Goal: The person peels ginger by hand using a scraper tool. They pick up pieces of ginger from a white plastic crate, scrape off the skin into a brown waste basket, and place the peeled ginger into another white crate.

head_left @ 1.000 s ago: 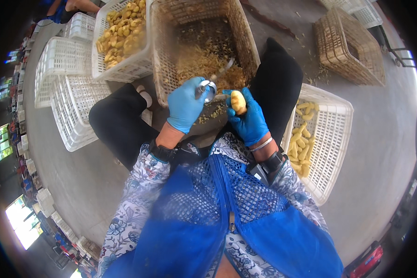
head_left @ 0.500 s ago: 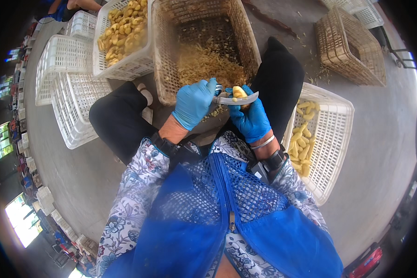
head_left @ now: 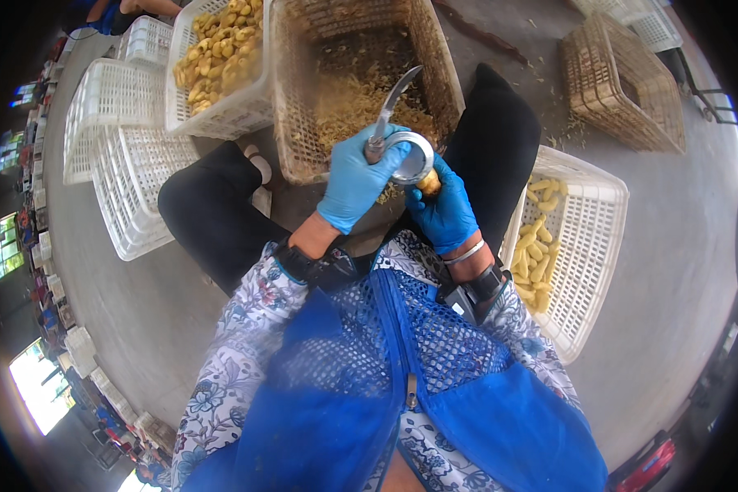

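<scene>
My left hand [head_left: 354,182], in a blue glove, is closed round the handle of a curved knife [head_left: 395,100] whose blade points up and away. The same hand also holds a round metal ring tool [head_left: 427,161] against a stubby yellow-brown piece of produce [head_left: 429,184]. Its exact kind I cannot tell. My right hand [head_left: 444,211], gloved too, grips that piece from the right, and the fingers partly cover it. Both hands are between my knees, over the near edge of a stained crate [head_left: 285,123] with pale shavings [head_left: 369,115] inside.
A white crate of unpeeled-looking yellow pieces [head_left: 180,119] stands far left, beside stacked white crates [head_left: 143,193]. At my right, a white crate [head_left: 586,271] holds smooth pale-yellow pieces [head_left: 535,254]. A brownish crate [head_left: 623,90] lies tilted at the far right. Scraps litter the floor.
The knife blade has swung from lying across the produce to pointing up and away. The ring tool has come against the piece, which my right hand still grips.
</scene>
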